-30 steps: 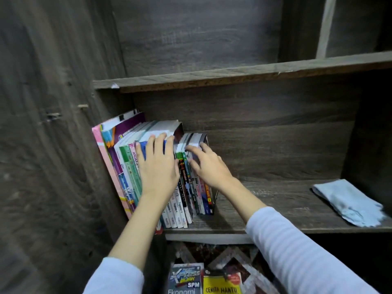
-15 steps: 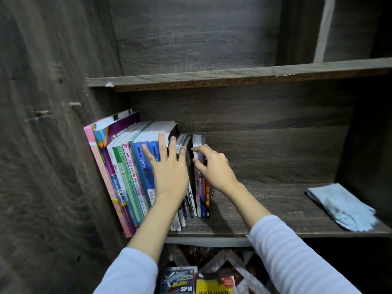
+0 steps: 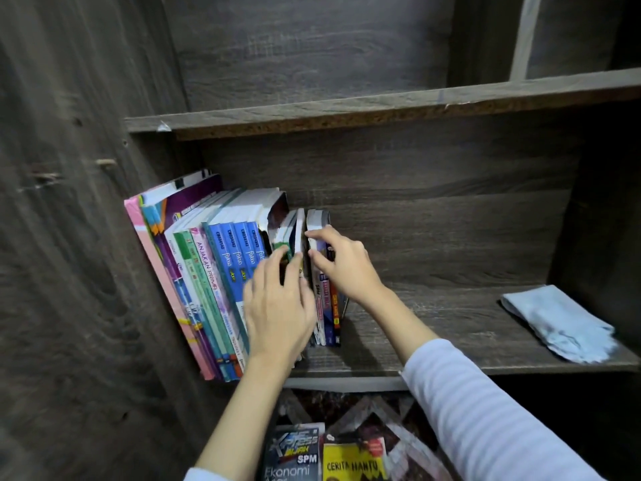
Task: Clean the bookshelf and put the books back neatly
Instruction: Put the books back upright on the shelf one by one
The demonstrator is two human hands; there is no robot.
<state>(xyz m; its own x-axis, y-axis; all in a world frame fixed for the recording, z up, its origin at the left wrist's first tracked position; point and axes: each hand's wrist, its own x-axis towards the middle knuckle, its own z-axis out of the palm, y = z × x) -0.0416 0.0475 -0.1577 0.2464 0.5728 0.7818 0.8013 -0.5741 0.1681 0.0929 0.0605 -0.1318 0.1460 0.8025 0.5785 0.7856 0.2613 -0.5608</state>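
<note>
A row of upright books (image 3: 222, 272) stands at the left end of the dark wooden shelf (image 3: 433, 328), leaning against the side panel. My left hand (image 3: 277, 310) lies over the spines of the thin books (image 3: 295, 230) in the middle of the row, fingers fairly straight and pressing on them. My right hand (image 3: 347, 265) pinches the top of the small books (image 3: 321, 220) at the right end between index finger and thumb. A narrow gap shows between the thin books and these small ones.
A folded light blue cloth (image 3: 558, 324) lies at the shelf's right end. An upper shelf board (image 3: 347, 109) runs overhead. Below, on a patterned floor, lie two books: a dark "Xpress SPM" (image 3: 295, 453) and a yellow "Cerita Hantu" (image 3: 353, 463).
My left hand slid right from the blue spines onto the thin books. My right hand's fingers moved to the top of the small end books, and a gap opened beside them.
</note>
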